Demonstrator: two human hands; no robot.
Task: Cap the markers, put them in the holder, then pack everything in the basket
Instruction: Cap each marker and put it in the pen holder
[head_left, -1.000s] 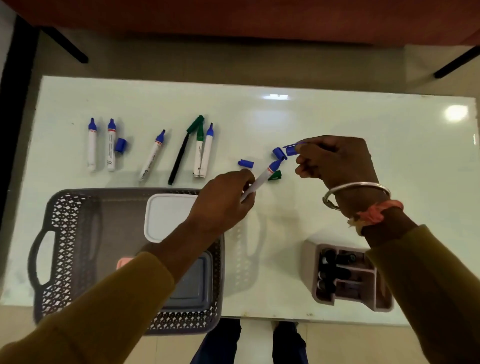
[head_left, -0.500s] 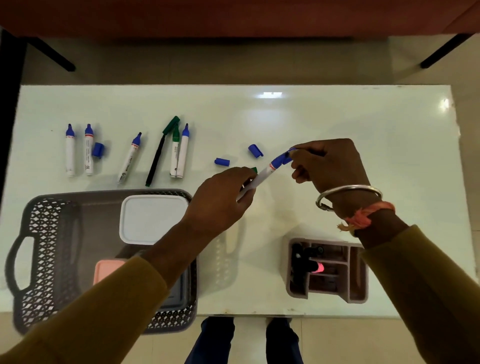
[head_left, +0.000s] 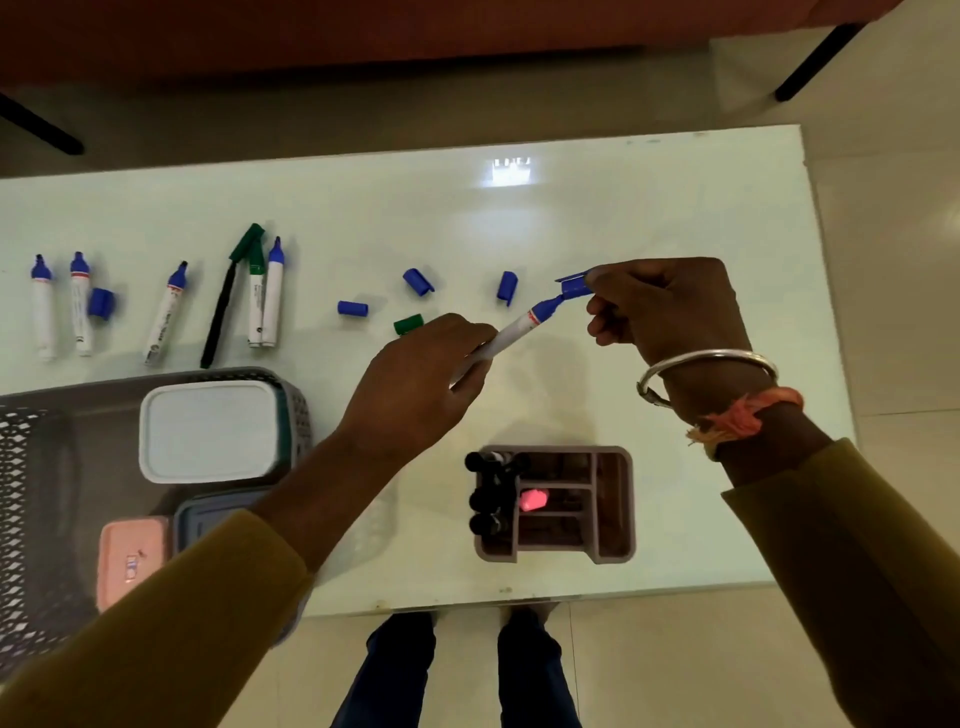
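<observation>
My left hand (head_left: 415, 379) grips a white marker with a blue tip (head_left: 522, 328), held slanted above the table. My right hand (head_left: 665, 312) pinches a blue cap (head_left: 574, 286) right at that tip. Loose blue caps (head_left: 418, 281) (head_left: 507, 286) (head_left: 352, 308) and a green cap (head_left: 408, 325) lie on the table behind my hands. Several uncapped markers (head_left: 262, 296) lie in a row at the left. The grey holder (head_left: 618, 504) stands near the front edge with black markers (head_left: 485, 499) in its left slot.
A dark perforated basket (head_left: 31, 467) sits at the front left, holding a white lidded box (head_left: 210, 431), a grey box (head_left: 208, 514) and a pink item (head_left: 130, 556). Another blue cap (head_left: 100, 303) lies between the leftmost markers. The glass table (head_left: 649, 197) ends close behind the holder.
My hands have drawn together: the blue cap in my right hand now meets the tip of the marker in my left. The view has shifted left and closer.
</observation>
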